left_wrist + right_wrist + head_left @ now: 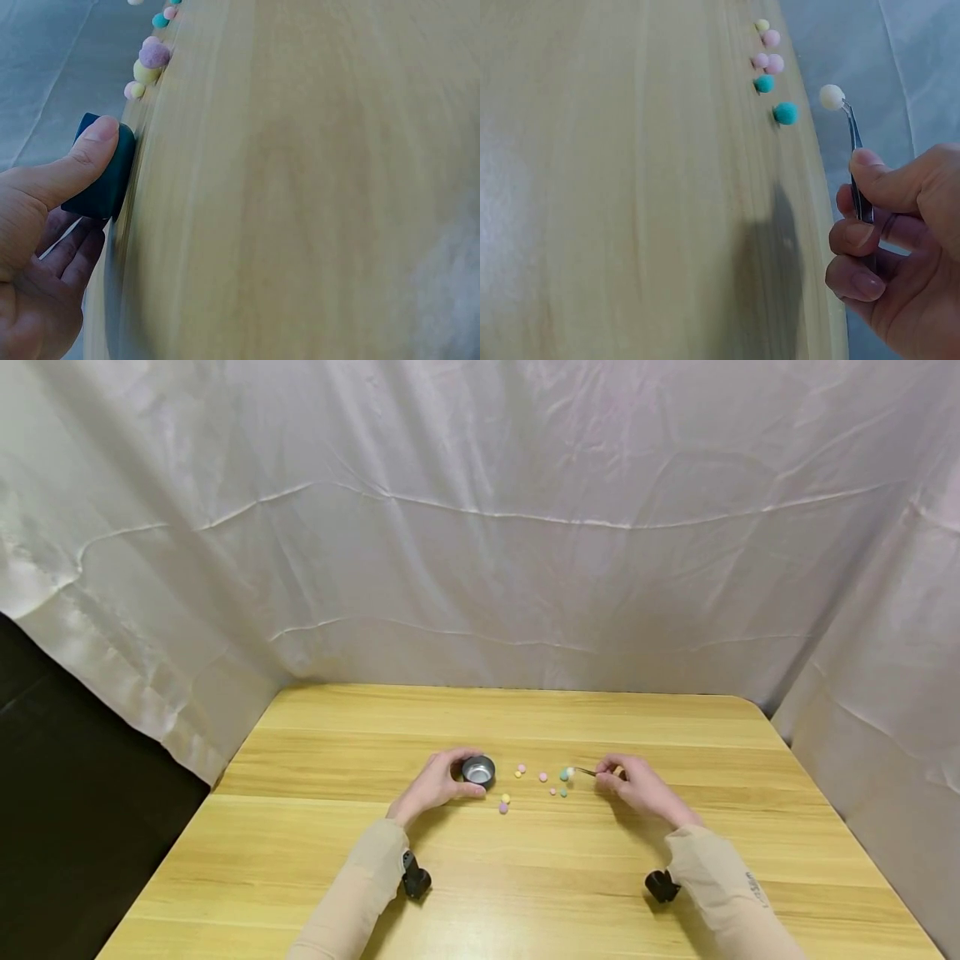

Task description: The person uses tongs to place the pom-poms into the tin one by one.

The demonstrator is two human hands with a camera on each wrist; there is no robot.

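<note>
My left hand grips a small dark bowl between thumb and fingers; its silvery inside shows in the head view. In the left wrist view, the thumb presses the bowl's dark teal side. Over the table, my right hand holds metal tweezers, whose tips pinch a white pom-pom. Just beside it on the tabletop lies a teal pom-pom, with a smaller teal pom-pom close by. Between the hands are several pink pom-poms, a yellow pom-pom and a purple pom-pom.
All of this is on a light wooden table. A pale grey curtain hangs behind it and along the right side. Something black lies beyond the left edge. Each wrist carries a black camera.
</note>
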